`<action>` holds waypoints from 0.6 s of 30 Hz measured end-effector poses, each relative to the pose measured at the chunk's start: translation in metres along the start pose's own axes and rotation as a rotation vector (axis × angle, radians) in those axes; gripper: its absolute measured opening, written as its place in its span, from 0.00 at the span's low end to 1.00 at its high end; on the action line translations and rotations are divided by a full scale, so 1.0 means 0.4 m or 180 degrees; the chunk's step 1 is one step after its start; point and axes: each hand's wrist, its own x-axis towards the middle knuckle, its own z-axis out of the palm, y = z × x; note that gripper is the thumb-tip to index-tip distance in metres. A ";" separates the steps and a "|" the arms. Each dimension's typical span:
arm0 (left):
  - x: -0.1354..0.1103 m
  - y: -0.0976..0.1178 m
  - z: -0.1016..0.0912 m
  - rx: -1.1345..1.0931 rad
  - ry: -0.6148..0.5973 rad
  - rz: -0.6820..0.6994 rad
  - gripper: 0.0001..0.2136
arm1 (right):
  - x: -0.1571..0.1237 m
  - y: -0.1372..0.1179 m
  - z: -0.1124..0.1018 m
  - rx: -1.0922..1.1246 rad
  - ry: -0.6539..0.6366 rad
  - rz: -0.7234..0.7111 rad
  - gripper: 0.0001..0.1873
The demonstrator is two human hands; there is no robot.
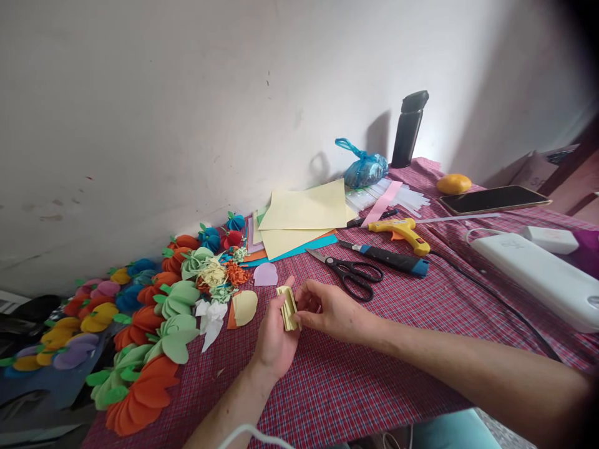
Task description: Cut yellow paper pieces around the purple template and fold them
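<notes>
A small bundle of folded pale yellow paper pieces (289, 310) sits upright between my hands. My left hand (276, 343) is closed around its left side, thumb in front. From the right, my right hand (334, 308) pinches the bundle's lower right edge between thumb and fingers; the other fingers are curled. Just left of the hands lie pale yellow cut paper shapes (245, 308) over an orange one. A lilac cut shape (265, 274) lies behind them. Black-handled scissors (349, 272) rest beyond my right hand, blades pointing left.
Several paper pumpkins (140, 390) crowd the table's left side, beside shredded paper (213, 272) and a white crumpled tissue (210, 317). Behind lie paper sheets (304, 206), a utility knife (393, 259) and a yellow glue gun (402, 234). A white power bank (533, 277), phone (496, 198) and black bottle (410, 131) stand right.
</notes>
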 end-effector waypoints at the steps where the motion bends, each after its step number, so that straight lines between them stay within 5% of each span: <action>1: -0.001 0.000 0.000 -0.0023 -0.0014 -0.0004 0.25 | 0.000 0.001 -0.001 -0.0002 0.0003 -0.0005 0.08; 18: 0.000 0.010 -0.002 -0.0087 0.0040 0.0093 0.24 | -0.001 0.011 -0.007 -0.0375 0.0253 -0.0296 0.08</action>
